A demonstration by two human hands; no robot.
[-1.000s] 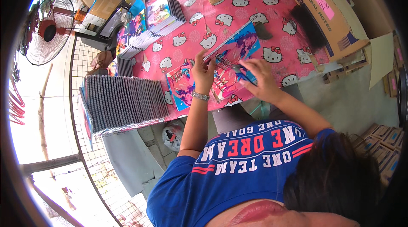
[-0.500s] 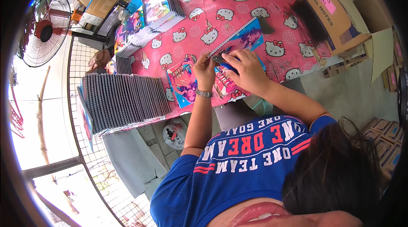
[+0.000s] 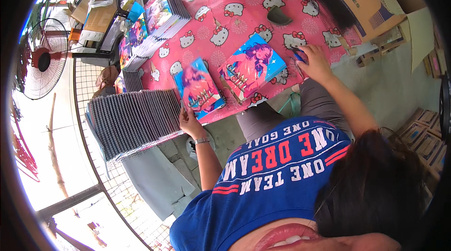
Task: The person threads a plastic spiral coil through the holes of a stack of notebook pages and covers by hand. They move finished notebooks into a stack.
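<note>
My left hand [image 3: 189,122] pinches the lower left edge of a spiral notebook [image 3: 197,86] with a pink and blue illustrated cover. It is slightly blurred and lies on the near edge of the pink table, over what looks like another notebook. To its right rests a small pile of matching notebooks [image 3: 253,65]. My right hand [image 3: 315,64] is closed around blue-handled pliers [image 3: 299,55], right of that pile and apart from it; the tool's jaws are hard to make out. Beside my left hand a long row of spiral-bound notebooks [image 3: 136,121] shows its coils.
Taller notebook stacks [image 3: 162,18] stand at the far left of the table [image 3: 206,30]. A dark green curved piece [image 3: 279,16] lies farther back. Black binding coils [image 3: 334,13] sit against a cardboard box [image 3: 361,4] at right. A fan [image 3: 44,60] is at left.
My hands have moved apart. The left has carried the notebook to the left and nearer me; the right has gone right with the pliers, uncovering the middle pile.
</note>
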